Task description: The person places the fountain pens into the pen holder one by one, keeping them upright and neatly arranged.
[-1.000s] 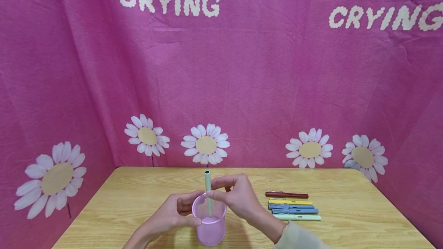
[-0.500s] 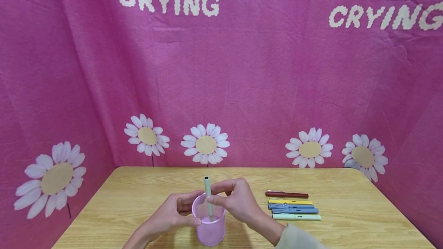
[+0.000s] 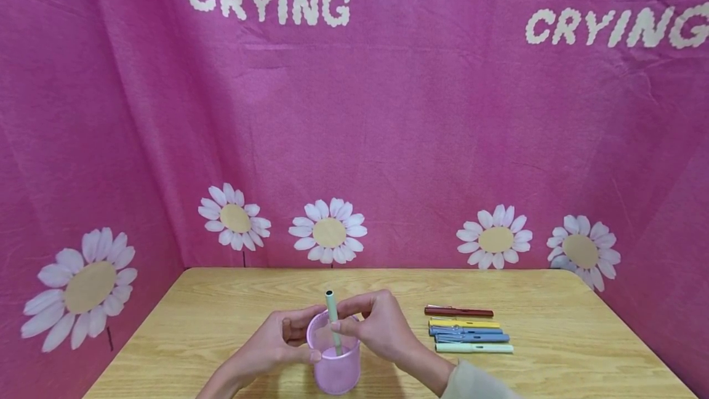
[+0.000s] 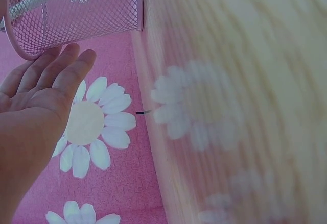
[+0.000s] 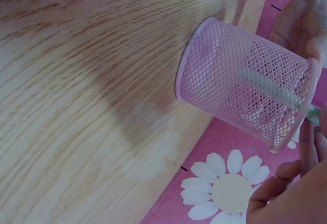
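Note:
A pink mesh pen holder (image 3: 339, 375) stands upright on the table. My left hand (image 3: 270, 340) holds it at the rim from the left, thumb on the near side and fingers on the far side. In the left wrist view, those fingers (image 4: 61, 76) look fairly straight against the rim. From the right, my right hand (image 3: 384, 328) pinches a light green pen (image 3: 332, 308) between thumb and index finger. The pen's lower part is inside the holder, seen through the mesh in the right wrist view as a pale green shaft (image 5: 268, 87). It leans slightly, dark-tipped end up.
On the table (image 3: 221, 300) to the right, several pens lie side by side: a dark red pen (image 3: 458, 311), a yellow pen (image 3: 473, 324), two blue pens (image 3: 480, 338) and a mint green pen (image 3: 476, 348). A pink cloth (image 3: 410, 140) with daisies hangs behind and at both sides.
The light green pen has gone lower into the pen holder and tilted slightly, my right hand sinking with it. My left hand and the holder have stayed almost still.

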Demonstrator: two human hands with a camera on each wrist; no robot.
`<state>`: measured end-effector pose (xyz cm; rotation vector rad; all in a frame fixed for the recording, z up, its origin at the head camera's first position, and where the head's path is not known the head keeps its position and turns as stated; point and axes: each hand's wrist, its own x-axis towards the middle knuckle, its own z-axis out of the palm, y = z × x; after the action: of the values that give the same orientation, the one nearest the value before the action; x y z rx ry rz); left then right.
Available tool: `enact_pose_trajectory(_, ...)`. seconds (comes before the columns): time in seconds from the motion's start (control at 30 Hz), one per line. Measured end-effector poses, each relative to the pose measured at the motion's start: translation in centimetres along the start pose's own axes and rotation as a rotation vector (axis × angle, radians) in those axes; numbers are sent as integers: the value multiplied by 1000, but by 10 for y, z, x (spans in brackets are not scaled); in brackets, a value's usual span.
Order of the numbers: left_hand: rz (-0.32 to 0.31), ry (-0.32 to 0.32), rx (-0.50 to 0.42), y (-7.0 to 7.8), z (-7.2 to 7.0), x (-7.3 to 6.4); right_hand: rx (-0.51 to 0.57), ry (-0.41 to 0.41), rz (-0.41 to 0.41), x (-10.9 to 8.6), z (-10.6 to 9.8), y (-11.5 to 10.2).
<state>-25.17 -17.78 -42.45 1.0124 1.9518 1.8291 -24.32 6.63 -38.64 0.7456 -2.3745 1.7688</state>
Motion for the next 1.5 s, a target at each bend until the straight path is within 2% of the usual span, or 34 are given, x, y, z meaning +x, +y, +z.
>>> enact_pose_trajectory(0.17, 0, 1, -3, 1, 0, 0, -18, -11, -11, 0, 1, 0)
enact_pose_trajectory(0.6, -51, 25, 9, 3, 0, 0, -99, -20, -13, -1, 2, -1)
enact_pose_trajectory(1.13, -48, 20, -6, 2, 0, 0, -120, -37, 17, -1, 6, 0)
enact_pose_trajectory(1.33, -59, 47, 9, 1, -1, -1, -185, -15, 23, 0, 5, -2)
enact_pose_trajectory(1.5, -69, 46, -5, 1, -1, -1, -251, 4, -20, 0, -5, -8)
